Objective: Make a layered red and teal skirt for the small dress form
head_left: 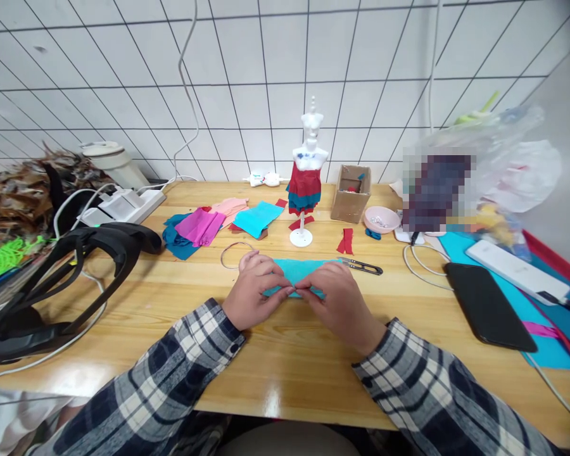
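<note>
Carefully now, with your left hand [255, 288] and right hand [341, 296] close together, both pinching the near edge of the turquoise sheet [298, 271] at the table's [285, 361] middle, use small, even pinches and light tension to avoid puckers. Mind the snips [371, 268] beside your right hand; the mannequin [310, 158] stands farther off.

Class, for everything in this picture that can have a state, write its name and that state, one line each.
Left hand: pinching the sheet
Right hand: pinching the sheet
Turquoise sheet: held at its near edge
Dress form: upright, dressed in red and blue
Cardboard box: open-topped
Pink bowl: holding small pieces
Power strip: plugs inserted
Black phone: lying flat, dark
</note>
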Available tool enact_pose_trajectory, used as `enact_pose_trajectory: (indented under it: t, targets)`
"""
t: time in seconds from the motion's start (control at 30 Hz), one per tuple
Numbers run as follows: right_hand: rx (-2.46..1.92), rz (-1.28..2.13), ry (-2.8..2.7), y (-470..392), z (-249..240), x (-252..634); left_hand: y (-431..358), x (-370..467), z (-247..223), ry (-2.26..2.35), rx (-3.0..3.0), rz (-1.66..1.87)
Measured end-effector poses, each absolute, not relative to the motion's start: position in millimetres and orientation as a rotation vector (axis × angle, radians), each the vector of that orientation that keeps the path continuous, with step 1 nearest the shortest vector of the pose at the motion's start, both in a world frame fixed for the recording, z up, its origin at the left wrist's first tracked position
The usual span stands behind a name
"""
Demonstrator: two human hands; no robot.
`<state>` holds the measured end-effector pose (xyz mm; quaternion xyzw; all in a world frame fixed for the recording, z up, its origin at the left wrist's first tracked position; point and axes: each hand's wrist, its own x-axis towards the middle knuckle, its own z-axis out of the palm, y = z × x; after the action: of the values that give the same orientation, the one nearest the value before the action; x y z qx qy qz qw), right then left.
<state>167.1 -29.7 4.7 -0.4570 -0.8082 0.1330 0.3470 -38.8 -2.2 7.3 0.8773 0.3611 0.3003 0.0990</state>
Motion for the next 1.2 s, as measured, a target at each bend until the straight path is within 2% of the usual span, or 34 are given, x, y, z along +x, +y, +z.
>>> enact_pose_trajectory:
  t: [0.2, 0.3, 0.4, 0.57, 0.8, 1.0, 1.2]
  targets:
    - [-1.338, 0.662, -1.901, -19.0, 8.1, 177.9, 28.9, -65.5, -2.9, 1.255, 2.432, 0.767]
    - [-1.353, 0.966, -1.783, -15.4, 7.7, 178.5, 46.0, -84.7, -8.2, 1.012, 2.585, 0.500]
    - [-1.367, 1.131, -1.764, -15.6, 5.8, 174.9, 46.5, -90.6, -9.2, 1.002, 2.569, 0.360]
    - [-1.414, 1.028, -1.852, -19.3, 0.8, 166.1, 28.5, -76.5, -5.2, 1.133, 2.527, 0.221]
    - [-1.448, 0.745, -2.211, -9.9, 10.7, 143.2, 23.3, -68.9, -2.2, 1.146, 2.459, 0.227]
    - [-1.605, 0.966, -2.341, 8.3, 16.0, 128.6, 24.2, -70.4, -2.9, 1.147, 2.432, 0.227]
    - [-1.676, 0.899, -2.340, 0.1, 7.4, 127.7, 24.1, -70.2, -1.2, 1.146, 2.429, 0.231]
